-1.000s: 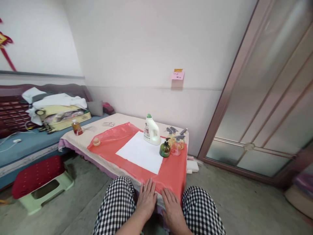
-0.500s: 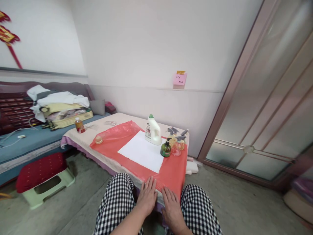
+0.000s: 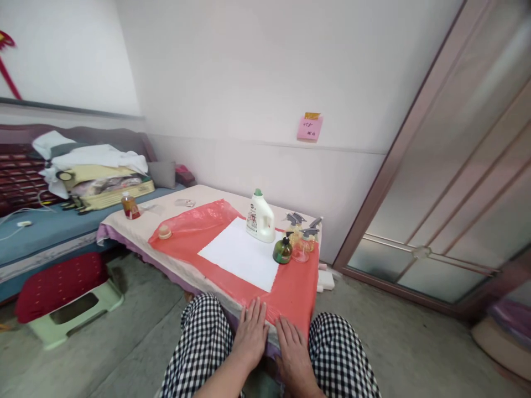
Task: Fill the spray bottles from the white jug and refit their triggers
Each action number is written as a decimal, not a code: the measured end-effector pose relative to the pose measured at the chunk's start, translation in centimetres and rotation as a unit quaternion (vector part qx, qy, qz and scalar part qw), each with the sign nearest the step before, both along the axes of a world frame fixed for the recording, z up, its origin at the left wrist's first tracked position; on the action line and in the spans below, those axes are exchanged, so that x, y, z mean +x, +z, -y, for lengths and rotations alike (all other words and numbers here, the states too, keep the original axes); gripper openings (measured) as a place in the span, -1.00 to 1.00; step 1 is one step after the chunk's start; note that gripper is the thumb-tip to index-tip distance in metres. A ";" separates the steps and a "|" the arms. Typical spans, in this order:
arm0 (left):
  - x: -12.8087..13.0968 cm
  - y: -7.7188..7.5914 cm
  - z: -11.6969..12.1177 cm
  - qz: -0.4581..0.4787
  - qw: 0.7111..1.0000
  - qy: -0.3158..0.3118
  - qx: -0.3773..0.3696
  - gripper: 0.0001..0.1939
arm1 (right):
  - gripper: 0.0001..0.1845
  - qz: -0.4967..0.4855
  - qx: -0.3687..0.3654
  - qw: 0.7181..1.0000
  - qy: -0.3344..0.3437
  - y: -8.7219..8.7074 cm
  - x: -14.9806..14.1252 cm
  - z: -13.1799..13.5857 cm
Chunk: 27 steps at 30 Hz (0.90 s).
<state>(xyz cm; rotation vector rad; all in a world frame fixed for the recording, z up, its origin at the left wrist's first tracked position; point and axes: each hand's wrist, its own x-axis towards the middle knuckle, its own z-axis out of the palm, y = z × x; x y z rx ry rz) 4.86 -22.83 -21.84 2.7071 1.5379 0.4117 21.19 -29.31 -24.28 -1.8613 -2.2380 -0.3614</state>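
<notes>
Red plastic, a sheet (image 3: 182, 254) spread over the near part of the worktop (image 3: 203, 194), lies under the fingers at its near edge. Over the last second only the view shifts a little; the left hand (image 3: 251, 330) and right hand (image 3: 292, 344) stay at the edge, and the bottles keep their places, so as I judge it nothing is being handled yet. Each grip is slack and unclosed, fingers stretched out nearly straight, holding nothing.

On the sheet lies a white cloth (image 3: 238, 254), with the jug (image 3: 260, 221) upright at its far edge (green cap on top). Just to the right stand the green bottle (image 3: 282, 252) and a cluster of spray bottles (image 3: 302, 247), too crowded to count surely. A small beige round thing (image 3: 165, 231) sits towards the sheet's left end.

Beyond the sheet, a pale cover shows on the worktop, bearing an amber bottle (image 3: 130, 207) and a clear packet (image 3: 185, 203). A pink note (image 3: 309, 128) is taped to the white wall (image 3: 232, 83); a framed glass door (image 3: 415, 210) stands to the right. On the left are a stool (image 3: 66, 282) with a red top and a wooden-backed bed or couch (image 3: 20, 243), clothes heaped on it.
</notes>
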 end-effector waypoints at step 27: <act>0.0 -0.3 0.3 0.011 0.998 -0.001 0.065 -0.41 | -0.29 0.049 0.115 0.991 0.039 0.9 -0.3 1.1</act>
